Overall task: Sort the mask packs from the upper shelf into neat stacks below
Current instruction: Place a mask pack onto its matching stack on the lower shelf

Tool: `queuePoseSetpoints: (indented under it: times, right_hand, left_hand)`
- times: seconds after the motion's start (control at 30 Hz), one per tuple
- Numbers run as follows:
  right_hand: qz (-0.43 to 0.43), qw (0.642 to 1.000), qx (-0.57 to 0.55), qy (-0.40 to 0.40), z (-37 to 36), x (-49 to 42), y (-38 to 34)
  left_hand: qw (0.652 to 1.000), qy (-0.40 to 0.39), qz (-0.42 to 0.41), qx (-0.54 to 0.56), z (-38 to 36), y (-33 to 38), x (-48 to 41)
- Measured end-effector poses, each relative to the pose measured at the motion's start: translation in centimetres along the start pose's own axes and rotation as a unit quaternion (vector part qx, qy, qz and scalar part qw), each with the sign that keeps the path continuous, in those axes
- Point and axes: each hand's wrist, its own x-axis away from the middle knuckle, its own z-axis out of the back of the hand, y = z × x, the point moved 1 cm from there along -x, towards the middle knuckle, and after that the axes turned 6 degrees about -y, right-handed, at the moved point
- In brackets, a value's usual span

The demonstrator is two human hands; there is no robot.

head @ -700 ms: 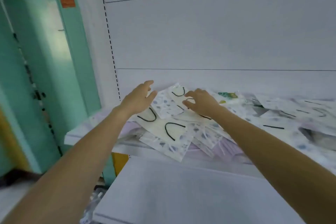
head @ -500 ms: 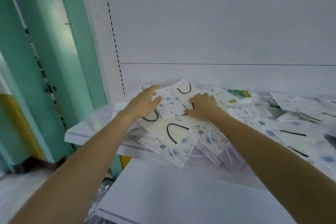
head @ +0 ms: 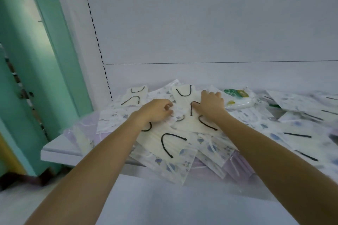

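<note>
A loose pile of mask packs (head: 274,126) covers the white upper shelf (head: 54,153). Some are cream with black ear loops (head: 173,142), others clear with blue flowers (head: 170,166). Both hands rest on top of the pile near its middle. My left hand (head: 155,112) has its fingers curled, thumb and forefinger pinching the edge of a floral pack. My right hand (head: 212,104) is curled over a cream pack (head: 184,93), thumb by a black loop. The lower shelf (head: 182,204) is a bare white surface under my forearms.
A thicker pack with a green label (head: 237,97) lies behind my right hand. A white back panel (head: 201,33) with a slotted upright (head: 95,33) closes the shelf. A teal door frame (head: 54,56) stands at the left.
Both hands have gone from lying flat with spread fingers to curling onto the packs. The view has shifted down and closer to the pile.
</note>
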Motion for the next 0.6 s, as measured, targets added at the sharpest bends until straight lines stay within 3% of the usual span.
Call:
queuePoseSetpoints:
  times: [0.1,0.27,0.4,0.5,0.6]
  right_hand:
    - [-0.018,0.999,-0.028,-0.012,0.1,-0.3,0.0]
    - [-0.021,0.998,-0.035,0.042,0.3,0.0,-0.2]
    - [0.083,0.993,-0.034,0.082,0.4,0.4,-1.9]
    - [0.202,0.979,0.003,0.011,-0.4,0.9,-4.7]
    - [0.247,0.966,0.015,-0.08,-2.3,1.4,-6.9]
  left_hand:
    - [1.0,0.001,-0.009,-0.001,0.5,-0.4,-0.5]
    - [1.0,-0.002,-0.029,0.003,1.1,-1.0,-1.0]
    - [0.997,0.035,-0.043,0.054,2.1,-1.5,-1.0]
    - [0.994,0.071,-0.05,0.068,3.3,-2.9,-0.9]
    - [0.99,0.106,-0.05,0.076,4.3,-4.9,-0.4]
